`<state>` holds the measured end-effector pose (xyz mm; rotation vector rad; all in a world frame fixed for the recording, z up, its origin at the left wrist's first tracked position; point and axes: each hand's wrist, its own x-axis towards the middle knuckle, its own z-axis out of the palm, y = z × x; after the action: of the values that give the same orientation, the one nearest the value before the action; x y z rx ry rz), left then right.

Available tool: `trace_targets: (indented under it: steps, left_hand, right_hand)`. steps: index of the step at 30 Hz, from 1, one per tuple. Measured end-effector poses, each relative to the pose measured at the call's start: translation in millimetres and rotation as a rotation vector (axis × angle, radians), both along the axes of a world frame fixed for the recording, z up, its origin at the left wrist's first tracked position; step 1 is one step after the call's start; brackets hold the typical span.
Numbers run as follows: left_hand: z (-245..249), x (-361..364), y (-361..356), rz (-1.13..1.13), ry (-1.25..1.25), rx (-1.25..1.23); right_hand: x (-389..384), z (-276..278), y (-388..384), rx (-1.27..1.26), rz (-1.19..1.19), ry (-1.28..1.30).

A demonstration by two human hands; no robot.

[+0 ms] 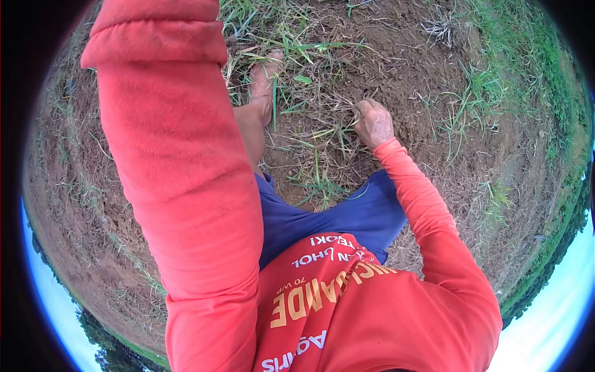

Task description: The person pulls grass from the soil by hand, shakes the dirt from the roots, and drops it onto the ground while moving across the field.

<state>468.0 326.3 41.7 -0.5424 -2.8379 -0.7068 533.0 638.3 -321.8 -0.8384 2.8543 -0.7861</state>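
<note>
My right hand [374, 124] is down at the ground at the end of a red sleeve. Its fingers are curled closed on thin, partly dry grass [342, 119], and the fingertips are partly hidden. Bare brown soil [396, 71] lies just beyond the knuckles. My left arm, in a red sleeve [180, 155], fills the left side and rises past the top edge close to the camera. The left hand itself is out of the picture.
A bare foot [263, 84] rests on the grass left of my right hand. Blue shorts [328, 217] cover the bent legs. Green tufts [480, 87] grow at the right, with a taller green strip [561, 80] along the far right edge.
</note>
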Motion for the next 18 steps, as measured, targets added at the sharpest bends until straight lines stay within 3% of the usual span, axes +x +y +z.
trace_targets:
  steps: [8,12,15,18]
  left_hand:
    - [3,-1,14,0.033,-0.065,-0.013]
    - [12,-4,22,0.015,-0.163,0.028]
    - [6,-4,34,0.068,-0.145,-0.043]
    - [7,-4,41,0.069,-0.209,0.029]
  right_hand:
    - [-38,85,18,-0.152,-0.116,0.036]
    - [-61,164,37,-0.228,-0.313,-0.232]
    - [-82,193,53,-0.461,-0.498,-0.466]
    - [-125,81,78,0.369,-0.514,-0.015]
